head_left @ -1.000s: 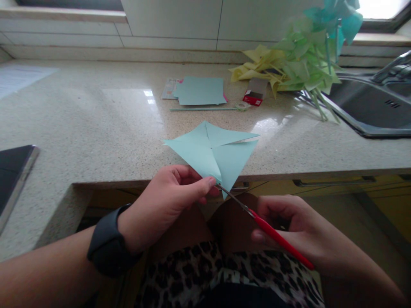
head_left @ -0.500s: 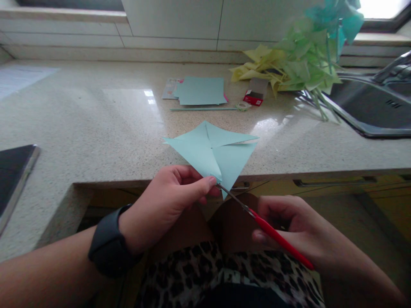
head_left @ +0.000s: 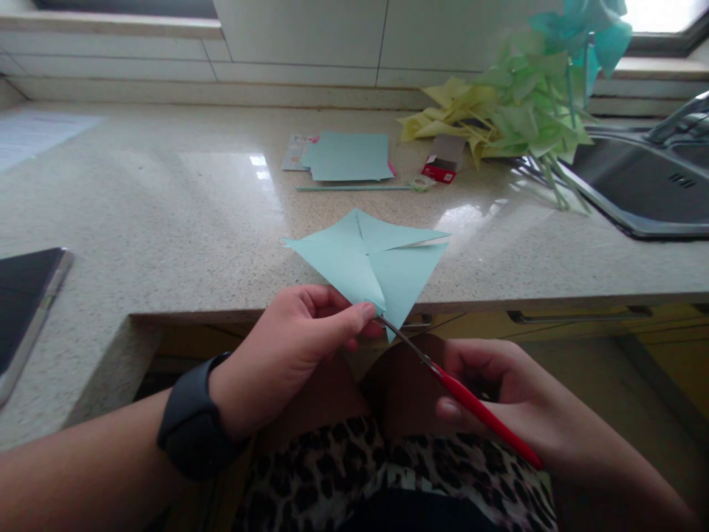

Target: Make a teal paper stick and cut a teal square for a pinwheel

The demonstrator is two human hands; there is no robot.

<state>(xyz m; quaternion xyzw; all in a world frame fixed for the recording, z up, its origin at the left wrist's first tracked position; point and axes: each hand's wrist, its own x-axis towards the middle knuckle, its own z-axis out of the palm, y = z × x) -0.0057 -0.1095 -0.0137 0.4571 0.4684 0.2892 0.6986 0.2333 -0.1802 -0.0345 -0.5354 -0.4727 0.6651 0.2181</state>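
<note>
Pinching the pale blue square paper sheet point(head_left: 368, 258) in your left hand point(head_left: 293, 347), you are cutting its near corner with red-handled scissors point(head_left: 459, 395) gripped in your right hand point(head_left: 498, 391); two slits appear done.

speckled stone counter point(head_left: 166, 214) with paper sheets point(head_left: 348, 156), red box point(head_left: 442, 166), pinwheels point(head_left: 515, 111), tablet point(head_left: 25, 303)

Home kitchen. Evidence: speckled stone tabletop point(head_left: 166, 214) with a tiled wall point(head_left: 299, 44) behind; steel sink point(head_left: 636, 192) and tap point(head_left: 679, 118) at right; yellow drawer fronts with a bar handle point(head_left: 576, 316) under the edge; window ledge point(head_left: 648, 68) above the sink.
</note>
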